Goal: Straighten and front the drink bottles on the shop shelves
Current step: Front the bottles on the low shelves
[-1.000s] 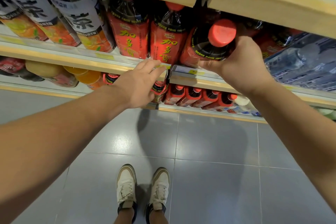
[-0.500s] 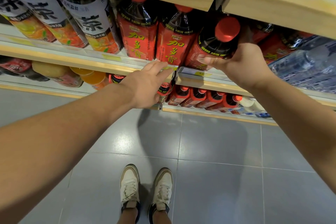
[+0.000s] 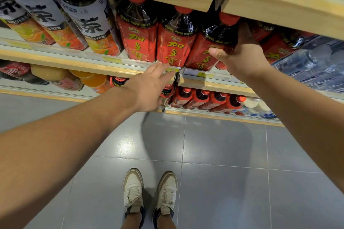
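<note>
On the middle shelf (image 3: 70, 62), up around 1 o'clock, the right hand (image 3: 243, 57) is grasping a red-label bottle (image 3: 208, 42); thumb curled across the front of the label, fingers going up behind the shoulder near its red cap (image 3: 229, 18); the bottle stands at the front edge of the shelf, cap leaning toward 1 o'clock, its side touching the next red bottle (image 3: 175, 42) on its 9 o'clock side. One more red bottle (image 3: 138, 37) stands just beside that one, so three of them in a row, labels facing out.

The left hand (image 3: 149, 87) is near dead centre; fingers straight and relaxed, holding nothing, fingertips on the price strip (image 3: 197, 73) along the shelf lip right under the middle bottle.

Other stuff: white-label tea bottles (image 3: 89, 20) at 10 to 11 o'clock on the same shelf; clear water bottles (image 3: 312, 61) off at 3 o'clock; small red bottles (image 3: 197, 98) and orange drinks (image 3: 93, 82) on the shelf below; white sneakers (image 3: 150, 191) at 6 o'clock on the grey tile floor (image 3: 232, 154).
</note>
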Tool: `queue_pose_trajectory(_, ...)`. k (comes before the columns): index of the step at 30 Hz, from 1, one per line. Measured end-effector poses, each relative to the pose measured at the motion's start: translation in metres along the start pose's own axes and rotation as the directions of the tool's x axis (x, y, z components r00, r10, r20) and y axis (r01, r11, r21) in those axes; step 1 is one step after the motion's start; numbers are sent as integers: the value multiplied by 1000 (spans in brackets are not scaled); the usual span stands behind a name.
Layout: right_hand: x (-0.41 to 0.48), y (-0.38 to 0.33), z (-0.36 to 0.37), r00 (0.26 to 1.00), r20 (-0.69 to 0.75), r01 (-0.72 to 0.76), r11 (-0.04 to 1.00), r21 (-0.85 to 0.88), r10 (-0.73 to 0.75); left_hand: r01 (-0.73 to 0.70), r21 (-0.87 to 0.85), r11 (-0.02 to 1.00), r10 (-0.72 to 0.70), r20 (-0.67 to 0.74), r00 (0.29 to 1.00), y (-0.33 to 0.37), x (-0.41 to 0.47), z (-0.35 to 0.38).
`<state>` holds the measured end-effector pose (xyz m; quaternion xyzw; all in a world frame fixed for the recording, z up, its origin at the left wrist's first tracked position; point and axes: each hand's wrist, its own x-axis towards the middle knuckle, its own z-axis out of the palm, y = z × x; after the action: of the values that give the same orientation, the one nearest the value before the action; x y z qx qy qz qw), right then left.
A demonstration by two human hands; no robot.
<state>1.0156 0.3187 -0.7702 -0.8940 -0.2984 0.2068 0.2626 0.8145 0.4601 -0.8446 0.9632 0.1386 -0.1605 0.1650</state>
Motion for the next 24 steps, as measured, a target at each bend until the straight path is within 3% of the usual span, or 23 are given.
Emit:
queue_pose_trajectory(4, -1, -2, 1, 994, 61, -89, 992, -89, 95, 12, 2, 1000, -12, 7, 1000, 2, 0, -1)
queue_pose_trajectory(11, 0, -7, -2, 1000, 11, 6, 991, -133, -4, 57, -100, 993, -58, -6, 998, 8, 3, -2)
queue_pose_trajectory(18, -6, -5, 7, 985, -172, -5, 997, -74, -7, 95, -133, 986, -95, 11, 995, 12, 8, -12)
queue_pose_trajectory(24, -4, 1, 6, 973, -226, -50, 998, -24, 44, 81, -145, 986, -79, 17, 997, 12, 4, -9)
